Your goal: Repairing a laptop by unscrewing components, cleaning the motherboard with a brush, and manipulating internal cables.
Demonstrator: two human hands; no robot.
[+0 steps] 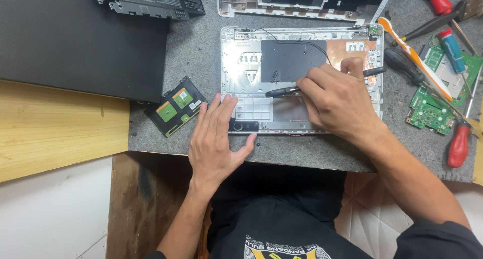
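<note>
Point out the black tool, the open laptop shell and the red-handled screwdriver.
black tool (282, 91): head view, on its dark tip end left of the right hand.
laptop shell (241, 62): head view, on its bare silver inner panel.
red-handled screwdriver (458, 147): head view, on its red handle.

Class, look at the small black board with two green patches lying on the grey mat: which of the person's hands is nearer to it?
Left. The left hand rests just right of the small black board; the right hand is farther right.

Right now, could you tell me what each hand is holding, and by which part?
The right hand grips a black tool around its middle. The left hand holds nothing, resting flat on the laptop shell.
</note>
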